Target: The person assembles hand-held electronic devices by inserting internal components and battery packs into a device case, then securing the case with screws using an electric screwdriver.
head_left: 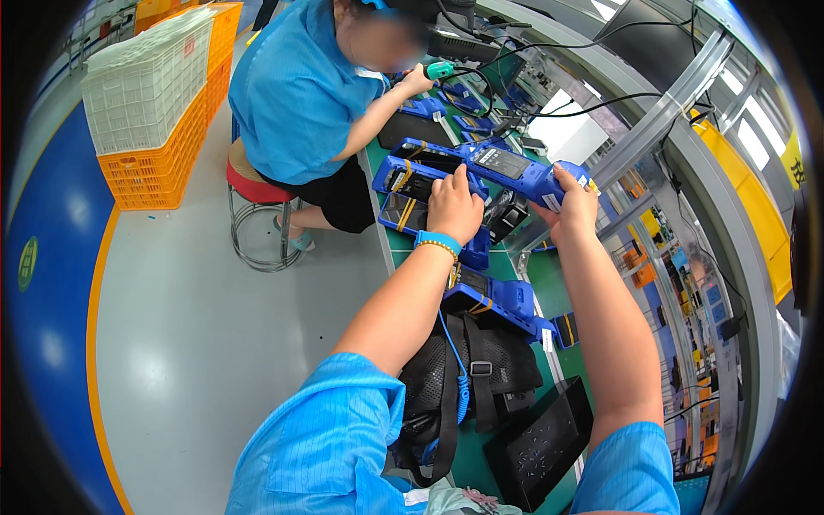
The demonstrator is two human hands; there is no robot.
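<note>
A blue handheld device (506, 165) with a dark rectangular panel is raised above the bench. My right hand (573, 202) wraps round its right end, thumb on top. My left hand (455, 206) is closed at its left end, index finger against the edge; the undersides of the fingers are hidden. A blue wrist strap with a coiled cord (463, 390) is on my left wrist. Beside my left hand lie blue housings (403, 182) bound with yellow bands. Another banded blue device (489, 296) lies nearer, below my forearms.
A co-worker (300, 94) sits at the far left, holding a green power screwdriver (439, 70). A black mesh bag (506, 369) and a black tray of small screws (542, 442) lie near me. Metal framing (661, 112) and hanging cables border the right. Orange crates (142, 178) stand left.
</note>
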